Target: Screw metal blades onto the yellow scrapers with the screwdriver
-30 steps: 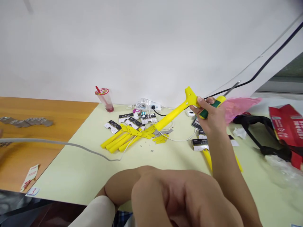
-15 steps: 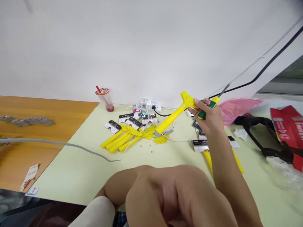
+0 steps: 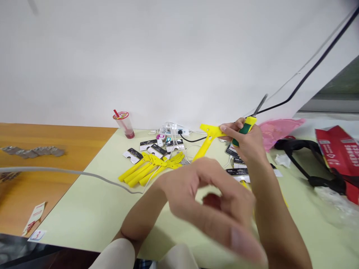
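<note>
My right hand (image 3: 246, 140) is closed around a screwdriver (image 3: 244, 130) with a green and yellow grip, its metal shaft pointing up and right. Between thumb and fingers the same hand pinches the wide head of a yellow plastic scraper handle (image 3: 211, 131), whose grip slants down to the left. Close to the camera, my left hand (image 3: 204, 198) hangs over the table, blurred. Its fingers curl, the thumb stands apart, and nothing shows between them. Behind it lie several similar yellow handles (image 3: 140, 172), partly covered by flat yellow pieces (image 3: 176, 158).
Black-and-white cards (image 3: 157, 150) lie before a power strip (image 3: 175, 129) with cables. A lidded cup (image 3: 125, 125) stands near the wall. To the right are a pink bag (image 3: 276, 130), a black strap-like object (image 3: 297, 158) and red packaging (image 3: 336, 149). A grey cable (image 3: 84, 173) crosses the left.
My left hand has moved down from close before the camera, so its thumb and fingers now show. The right hand, with the screwdriver and yellow handle, has shifted slightly down and left.
</note>
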`<state>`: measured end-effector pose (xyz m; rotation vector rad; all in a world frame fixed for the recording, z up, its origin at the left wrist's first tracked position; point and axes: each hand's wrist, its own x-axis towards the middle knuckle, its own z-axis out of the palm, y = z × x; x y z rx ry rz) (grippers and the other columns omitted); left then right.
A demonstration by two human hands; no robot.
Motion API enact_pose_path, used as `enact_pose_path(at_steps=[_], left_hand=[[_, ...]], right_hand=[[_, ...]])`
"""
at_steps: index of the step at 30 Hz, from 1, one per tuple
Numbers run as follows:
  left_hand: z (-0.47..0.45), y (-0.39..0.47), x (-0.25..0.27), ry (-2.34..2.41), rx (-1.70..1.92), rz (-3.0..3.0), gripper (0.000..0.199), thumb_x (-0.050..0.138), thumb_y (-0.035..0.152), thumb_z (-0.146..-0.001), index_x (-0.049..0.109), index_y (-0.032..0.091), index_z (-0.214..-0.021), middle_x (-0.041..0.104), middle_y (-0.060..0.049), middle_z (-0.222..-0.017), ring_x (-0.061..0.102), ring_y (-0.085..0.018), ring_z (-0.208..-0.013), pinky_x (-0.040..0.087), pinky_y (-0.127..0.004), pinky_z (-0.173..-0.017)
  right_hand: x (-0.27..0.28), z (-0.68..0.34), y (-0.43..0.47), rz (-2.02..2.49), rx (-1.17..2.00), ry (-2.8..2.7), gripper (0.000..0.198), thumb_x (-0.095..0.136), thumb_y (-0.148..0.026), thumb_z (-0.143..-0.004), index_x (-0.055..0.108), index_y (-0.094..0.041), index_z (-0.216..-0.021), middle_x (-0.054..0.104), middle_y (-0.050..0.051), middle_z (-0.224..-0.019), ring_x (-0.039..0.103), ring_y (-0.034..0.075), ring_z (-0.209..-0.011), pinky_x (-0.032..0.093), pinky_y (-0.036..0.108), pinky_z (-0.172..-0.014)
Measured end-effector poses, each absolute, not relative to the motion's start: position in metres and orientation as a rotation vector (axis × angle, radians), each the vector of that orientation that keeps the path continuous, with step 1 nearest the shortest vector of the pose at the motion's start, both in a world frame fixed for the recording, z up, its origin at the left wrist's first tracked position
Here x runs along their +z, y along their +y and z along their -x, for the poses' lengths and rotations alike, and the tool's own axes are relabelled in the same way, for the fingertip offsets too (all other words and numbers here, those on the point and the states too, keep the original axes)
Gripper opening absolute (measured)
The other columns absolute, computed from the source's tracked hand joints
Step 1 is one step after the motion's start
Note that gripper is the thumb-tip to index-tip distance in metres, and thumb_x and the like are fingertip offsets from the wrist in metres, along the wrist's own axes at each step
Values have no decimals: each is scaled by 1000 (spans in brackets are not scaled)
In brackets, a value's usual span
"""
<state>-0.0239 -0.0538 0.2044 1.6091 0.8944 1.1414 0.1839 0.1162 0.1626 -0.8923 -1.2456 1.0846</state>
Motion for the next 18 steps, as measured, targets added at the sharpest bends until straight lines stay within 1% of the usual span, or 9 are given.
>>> enact_pose_path(at_steps=[1,3,4,5,7,9,11,15,18], left_hand=[[22,-36,206,877,1107,-1668,69,81,93,-69,69,26,-62,55,-2,-55,51,-16,-53,43,-35,-52],[22,-5,207,931,959,-1965,60,72,81,-91,71,25,-70,62,-2,-64,53,-16,-60,44,-33,-60],[23,7,206,1085,993,-2048,58,67,77,-97,69,24,-73,64,-2,-67,53,-16,-64,44,-33,-63],[25,17,204,1260,1026,-2085,58,65,75,-99,68,23,-74,66,-2,-70,55,-18,-67,43,-33,-65],[31,30,198,1478,993,-2093,55,67,74,-99,70,23,-79,71,-5,-77,59,-21,-72,42,-34,-66],[35,35,193,1508,903,-2072,52,69,71,-100,71,22,-83,76,-7,-85,65,-24,-78,42,-35,-68],[35,35,190,1525,855,-2038,45,71,67,-100,73,22,-91,78,-7,-88,68,-26,-82,42,-36,-70],[24,34,186,1551,862,-2012,34,77,55,-99,68,23,-106,75,-4,-86,67,-26,-79,40,-36,-70],[15,37,176,1495,997,-2023,24,78,43,-98,63,25,-104,73,-4,-92,66,-25,-83,41,-36,-72]], right_hand=[[165,-185,113,904,1071,-1273,72,107,-48,-58,42,-28,-80,76,1,-88,80,27,-101,74,41,-81],[168,-186,108,922,1036,-1344,71,105,-51,-64,41,-28,-81,79,3,-92,81,27,-100,74,43,-83],[169,-186,106,925,1027,-1370,71,104,-53,-66,40,-28,-82,81,4,-93,81,27,-99,74,44,-84],[170,-186,104,925,1029,-1387,70,104,-54,-67,40,-28,-82,81,4,-94,81,27,-97,74,44,-84],[171,-185,102,922,1049,-1403,71,103,-56,-67,40,-28,-81,82,4,-93,81,26,-95,74,43,-84],[172,-183,100,915,1068,-1400,71,103,-56,-67,40,-27,-81,81,4,-92,80,25,-93,75,43,-84],[174,-181,99,898,1089,-1376,69,103,-53,-66,42,-27,-81,81,4,-91,79,25,-92,75,42,-84],[179,-178,93,874,1110,-1311,61,100,-49,-69,44,-27,-80,81,4,-94,79,24,-93,74,41,-84],[181,-179,89,864,1083,-1310,60,97,-48,-70,42,-27,-79,81,4,-93,77,24,-91,74,41,-83]])
